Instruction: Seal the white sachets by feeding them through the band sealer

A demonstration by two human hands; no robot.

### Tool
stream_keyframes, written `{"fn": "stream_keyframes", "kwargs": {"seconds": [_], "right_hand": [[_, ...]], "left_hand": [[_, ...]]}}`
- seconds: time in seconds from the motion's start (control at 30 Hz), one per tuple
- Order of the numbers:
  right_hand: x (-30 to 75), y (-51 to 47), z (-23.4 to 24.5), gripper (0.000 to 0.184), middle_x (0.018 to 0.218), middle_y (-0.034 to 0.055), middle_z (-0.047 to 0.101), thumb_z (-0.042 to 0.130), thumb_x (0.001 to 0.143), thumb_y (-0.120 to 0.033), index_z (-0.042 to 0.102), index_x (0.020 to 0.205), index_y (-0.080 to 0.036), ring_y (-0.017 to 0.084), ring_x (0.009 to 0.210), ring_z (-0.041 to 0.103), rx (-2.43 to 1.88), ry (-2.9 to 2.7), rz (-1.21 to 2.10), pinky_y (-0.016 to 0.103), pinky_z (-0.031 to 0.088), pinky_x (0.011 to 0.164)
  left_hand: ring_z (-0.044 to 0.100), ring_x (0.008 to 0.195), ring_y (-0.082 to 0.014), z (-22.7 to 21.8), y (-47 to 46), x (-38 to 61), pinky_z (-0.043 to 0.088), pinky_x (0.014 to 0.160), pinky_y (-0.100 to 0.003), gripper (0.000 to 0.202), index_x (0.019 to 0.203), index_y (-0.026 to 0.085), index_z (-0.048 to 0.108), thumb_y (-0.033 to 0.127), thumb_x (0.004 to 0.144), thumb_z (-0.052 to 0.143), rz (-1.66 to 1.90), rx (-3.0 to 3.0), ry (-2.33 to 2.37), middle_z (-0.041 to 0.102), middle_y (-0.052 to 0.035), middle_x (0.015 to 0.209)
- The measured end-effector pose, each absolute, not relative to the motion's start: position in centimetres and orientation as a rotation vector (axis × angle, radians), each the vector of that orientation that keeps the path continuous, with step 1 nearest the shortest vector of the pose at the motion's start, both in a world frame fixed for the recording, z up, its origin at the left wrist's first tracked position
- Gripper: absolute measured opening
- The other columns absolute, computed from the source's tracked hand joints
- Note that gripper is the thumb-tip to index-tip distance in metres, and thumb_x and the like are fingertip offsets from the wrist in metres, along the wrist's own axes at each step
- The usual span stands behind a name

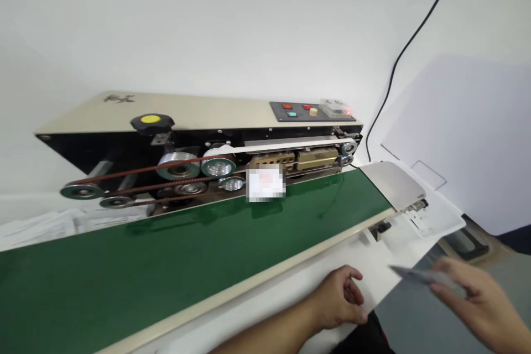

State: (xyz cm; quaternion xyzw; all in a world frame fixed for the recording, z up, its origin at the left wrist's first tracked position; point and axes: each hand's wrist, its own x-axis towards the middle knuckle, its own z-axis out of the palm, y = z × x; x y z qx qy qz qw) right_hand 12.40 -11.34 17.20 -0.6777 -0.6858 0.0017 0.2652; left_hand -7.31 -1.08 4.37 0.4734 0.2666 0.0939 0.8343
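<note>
A band sealing machine [199, 116] stands on a white table, with pulleys, brown belts and a brass sealing block along its front. A green conveyor belt [174, 254] runs below it, from the lower left up to the right. My left hand [338, 298] rests loosely curled on the white table edge in front of the belt, holding nothing. My right hand [477, 298] is at the lower right, off the table's end, and pinches a thin grey flat pouch [418, 275], which is blurred. A small white item [265, 182] sits on the belt under the sealing block.
A control panel [309, 112] with red and green buttons and a knob sits on the machine's top right. A yellow-capped black knob [151, 121] is at top left. A metal feed plate [394, 182] ends the belt. A black cable [398, 61] climbs the wall. White sheets [440, 215] lie to the right.
</note>
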Motion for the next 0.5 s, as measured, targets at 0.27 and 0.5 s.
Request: {"fn": "stream_keyframes", "kwargs": {"seconds": [0.27, 0.5], "right_hand": [[15.5, -0.5, 22.3, 0.006, 0.071, 0.0, 0.068, 0.06, 0.079, -0.019, 0.065, 0.078, -0.024, 0.013, 0.06, 0.063, -1.339, -1.937, -1.148, 0.022, 0.043, 0.048], [16.5, 7.5, 20.5, 0.02, 0.074, 0.0006, 0.071, 0.05, 0.081, -0.018, 0.069, 0.074, -0.019, 0.011, 0.058, 0.061, -1.465, -2.018, -1.405, 0.021, 0.032, 0.043]], "left_hand": [[0.046, 0.05, -0.0071, 4.4, -1.3, -7.1, 0.036, 0.047, -0.022, 0.056, 0.094, 0.016, 0.046, 0.004, 0.044, 0.067, 0.239, 0.971, 0.613, 0.054, 0.0069, 0.068], [0.047, 0.047, -0.0067, 3.7, -0.8, -7.0, 0.034, 0.05, -0.023, 0.058, 0.094, 0.015, 0.048, 0.008, 0.039, 0.067, 0.231, 0.974, 0.601, 0.056, 0.008, 0.063]]}}
